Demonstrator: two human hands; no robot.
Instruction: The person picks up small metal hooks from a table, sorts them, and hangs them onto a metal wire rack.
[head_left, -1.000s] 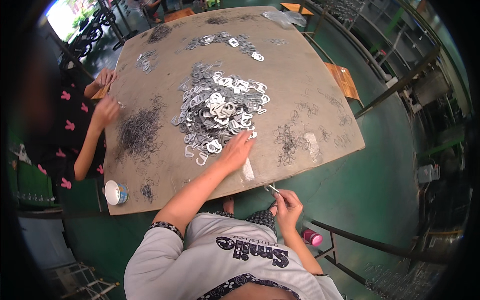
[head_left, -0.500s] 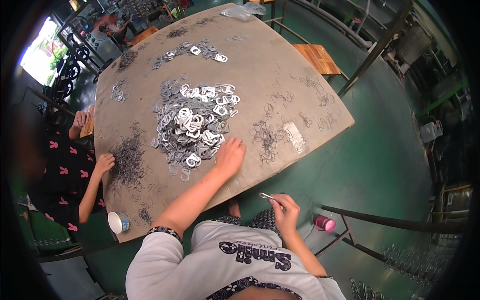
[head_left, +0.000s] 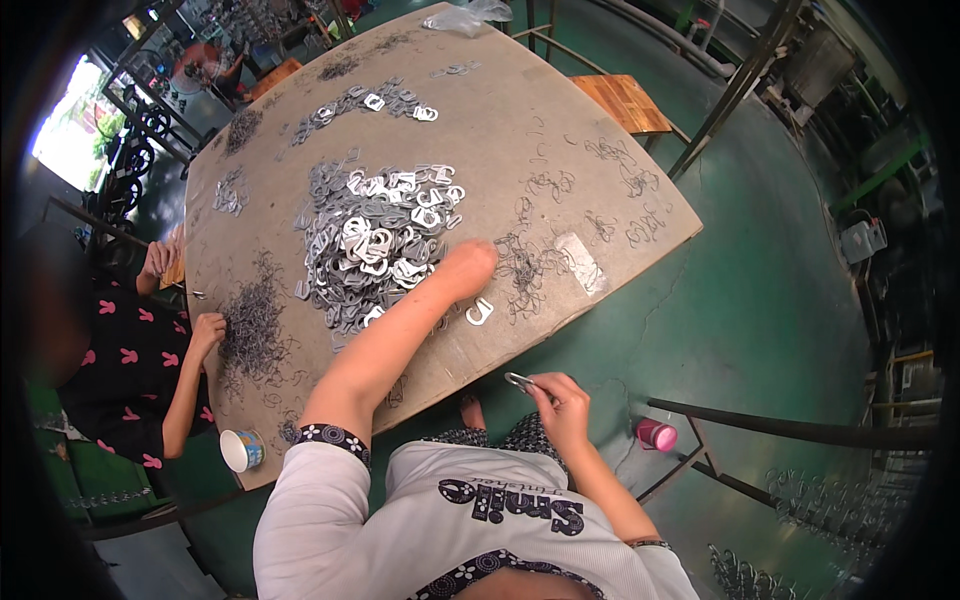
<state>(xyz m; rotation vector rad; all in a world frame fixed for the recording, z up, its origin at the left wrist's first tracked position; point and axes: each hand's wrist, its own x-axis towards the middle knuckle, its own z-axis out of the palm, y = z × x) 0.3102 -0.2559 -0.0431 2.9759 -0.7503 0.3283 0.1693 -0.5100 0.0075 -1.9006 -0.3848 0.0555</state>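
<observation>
The right hand (head_left: 562, 405) pinches a metal hook (head_left: 518, 382) beside the worktop (head_left: 490, 140). The left hand (head_left: 470, 268) is by the wire clips (head_left: 525, 270); its grip I can't tell.

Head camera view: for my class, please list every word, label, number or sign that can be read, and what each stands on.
White shirt: large dark patterned lettering, legible but not copied out here; the thin line beside it is smaller and less clear.
Paper cup: blue and yellow printing, too small to read.
Pile of flat metal pieces: no writing can be made out.
</observation>
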